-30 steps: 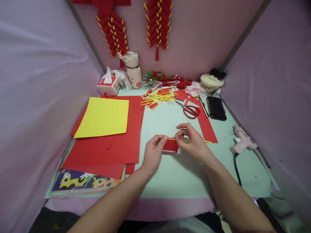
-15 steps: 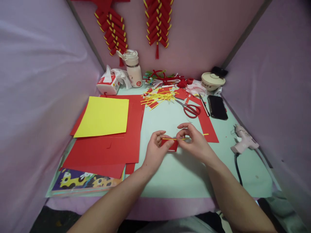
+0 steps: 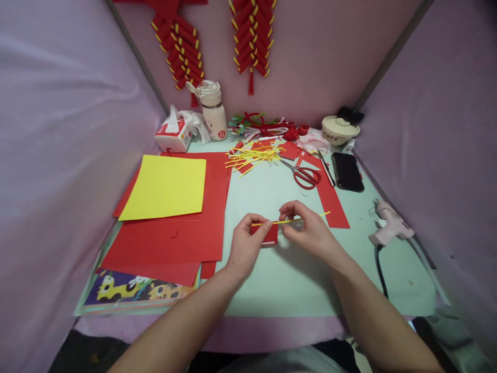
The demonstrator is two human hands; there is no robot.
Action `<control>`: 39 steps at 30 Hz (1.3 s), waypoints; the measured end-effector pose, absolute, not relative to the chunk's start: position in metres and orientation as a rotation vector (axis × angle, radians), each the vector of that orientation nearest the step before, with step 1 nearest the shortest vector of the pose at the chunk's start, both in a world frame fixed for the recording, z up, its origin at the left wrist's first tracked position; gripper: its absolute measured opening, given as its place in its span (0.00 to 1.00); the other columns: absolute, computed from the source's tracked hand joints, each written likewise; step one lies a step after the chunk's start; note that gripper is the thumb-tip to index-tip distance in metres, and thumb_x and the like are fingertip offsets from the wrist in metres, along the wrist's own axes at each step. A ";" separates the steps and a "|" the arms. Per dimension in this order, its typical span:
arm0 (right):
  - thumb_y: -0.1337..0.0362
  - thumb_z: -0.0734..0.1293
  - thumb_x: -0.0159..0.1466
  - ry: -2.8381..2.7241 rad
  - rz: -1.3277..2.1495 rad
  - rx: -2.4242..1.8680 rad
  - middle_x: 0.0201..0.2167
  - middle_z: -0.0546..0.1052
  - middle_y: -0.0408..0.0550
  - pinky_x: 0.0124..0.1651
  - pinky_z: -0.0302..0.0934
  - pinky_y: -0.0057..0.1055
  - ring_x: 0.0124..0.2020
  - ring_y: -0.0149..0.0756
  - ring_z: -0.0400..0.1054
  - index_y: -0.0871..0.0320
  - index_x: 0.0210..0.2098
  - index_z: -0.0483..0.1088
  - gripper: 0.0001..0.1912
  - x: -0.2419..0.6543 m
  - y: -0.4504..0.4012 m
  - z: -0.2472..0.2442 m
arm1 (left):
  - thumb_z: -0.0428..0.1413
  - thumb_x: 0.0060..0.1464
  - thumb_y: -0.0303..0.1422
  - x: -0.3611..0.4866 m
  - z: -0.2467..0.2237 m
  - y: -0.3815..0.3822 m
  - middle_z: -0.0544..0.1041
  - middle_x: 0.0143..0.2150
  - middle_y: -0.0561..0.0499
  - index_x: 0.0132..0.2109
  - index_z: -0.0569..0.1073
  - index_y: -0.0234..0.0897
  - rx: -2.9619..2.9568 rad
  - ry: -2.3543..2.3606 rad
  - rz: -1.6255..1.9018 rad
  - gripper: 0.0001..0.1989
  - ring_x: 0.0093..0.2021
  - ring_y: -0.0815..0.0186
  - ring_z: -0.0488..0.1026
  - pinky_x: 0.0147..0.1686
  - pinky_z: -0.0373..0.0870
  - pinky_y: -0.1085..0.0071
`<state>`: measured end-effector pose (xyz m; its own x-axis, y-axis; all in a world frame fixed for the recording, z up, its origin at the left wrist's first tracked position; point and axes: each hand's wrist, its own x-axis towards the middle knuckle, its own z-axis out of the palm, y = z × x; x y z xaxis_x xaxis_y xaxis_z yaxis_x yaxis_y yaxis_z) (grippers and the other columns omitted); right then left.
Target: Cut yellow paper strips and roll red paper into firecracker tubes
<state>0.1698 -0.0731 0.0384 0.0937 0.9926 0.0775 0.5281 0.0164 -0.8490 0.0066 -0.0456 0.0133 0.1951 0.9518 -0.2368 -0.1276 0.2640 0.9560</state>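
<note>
My left hand (image 3: pixel 246 241) pinches a small red paper piece (image 3: pixel 271 235) with a pale lower edge, thumb on top. Along its upper edge lies a thin yellow paper strip (image 3: pixel 315 215), pressed under the left thumb and running out to the right past the paper. My right hand (image 3: pixel 305 225) is curled around the strip just beyond the red piece, thumb below and fingers above. Part of the strip is hidden behind the right fingers. Both hands are above the table's pale green top (image 3: pixel 279 290).
Left are red sheets (image 3: pixel 155 243) with a yellow sheet (image 3: pixel 165 186) on top. Farther back lie yellow strips (image 3: pixel 256 155), red-handled scissors (image 3: pixel 306 177), a phone (image 3: pixel 348 172), a bottle (image 3: pixel 215 116) and a tissue pack (image 3: pixel 174 135). A corded glue gun (image 3: pixel 390 223) rests at the right.
My left hand has shifted slightly left with the red paper piece. The right hand has moved a little left, and more of the yellow strip shows between the hands, its right end raised slightly.
</note>
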 end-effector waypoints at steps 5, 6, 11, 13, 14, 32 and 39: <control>0.64 0.65 0.56 -1.565 0.650 -1.695 0.32 0.77 0.43 0.46 0.59 0.38 0.37 0.39 0.70 0.53 0.32 0.69 0.03 0.163 -0.072 0.040 | 0.64 0.50 0.38 0.006 0.020 -0.047 0.76 0.33 0.53 0.34 0.73 0.38 1.089 1.085 1.019 0.10 0.35 0.67 0.73 0.36 0.71 0.71; 0.64 0.65 0.56 -1.570 0.626 -1.709 0.31 0.77 0.43 0.46 0.59 0.39 0.36 0.39 0.70 0.53 0.30 0.69 0.01 0.162 -0.072 0.040 | 0.63 0.50 0.38 0.007 0.020 -0.047 0.76 0.33 0.52 0.34 0.74 0.38 1.097 1.078 1.018 0.10 0.35 0.67 0.73 0.36 0.72 0.71; 0.65 0.65 0.56 -1.581 0.527 -1.746 0.27 0.77 0.42 0.47 0.56 0.40 0.34 0.39 0.70 0.53 0.26 0.68 0.03 0.159 -0.072 0.040 | 0.64 0.49 0.38 0.008 0.020 -0.049 0.78 0.34 0.50 0.35 0.75 0.37 1.093 1.010 0.984 0.10 0.36 0.64 0.76 0.37 0.75 0.67; 0.66 0.65 0.57 -1.578 0.497 -1.742 0.27 0.77 0.42 0.47 0.55 0.40 0.33 0.38 0.70 0.53 0.26 0.68 0.03 0.159 -0.072 0.040 | 0.64 0.48 0.37 0.009 0.020 -0.049 0.79 0.36 0.49 0.36 0.76 0.37 1.095 0.983 0.975 0.10 0.37 0.64 0.76 0.39 0.75 0.67; 0.66 0.65 0.57 -1.580 0.482 -1.741 0.27 0.77 0.42 0.48 0.55 0.40 0.33 0.38 0.70 0.54 0.26 0.68 0.03 0.159 -0.072 0.039 | 0.64 0.48 0.37 0.009 0.020 -0.049 0.80 0.36 0.48 0.36 0.77 0.37 1.098 0.979 0.978 0.10 0.38 0.64 0.77 0.40 0.76 0.66; 0.66 0.66 0.61 -1.673 0.235 -1.711 0.28 0.77 0.41 0.49 0.48 0.40 0.34 0.36 0.69 0.55 0.28 0.71 0.05 0.152 -0.075 0.031 | 0.60 0.54 0.33 0.008 0.012 -0.051 0.81 0.35 0.49 0.37 0.78 0.36 1.254 1.047 1.079 0.05 0.37 0.65 0.78 0.41 0.75 0.69; 0.67 0.66 0.60 -1.654 0.151 -1.716 0.27 0.76 0.41 0.49 0.48 0.40 0.34 0.36 0.69 0.55 0.28 0.70 0.04 0.148 -0.075 0.029 | 0.59 0.56 0.32 0.008 0.008 -0.052 0.80 0.37 0.49 0.38 0.78 0.37 1.333 1.052 1.090 0.05 0.39 0.65 0.78 0.42 0.75 0.69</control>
<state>0.1480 -0.0752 0.0290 0.1636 0.9039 0.3953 0.8172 0.1003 -0.5676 0.0080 -0.0522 0.0078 0.1929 0.9804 0.0407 0.0062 -0.0427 0.9991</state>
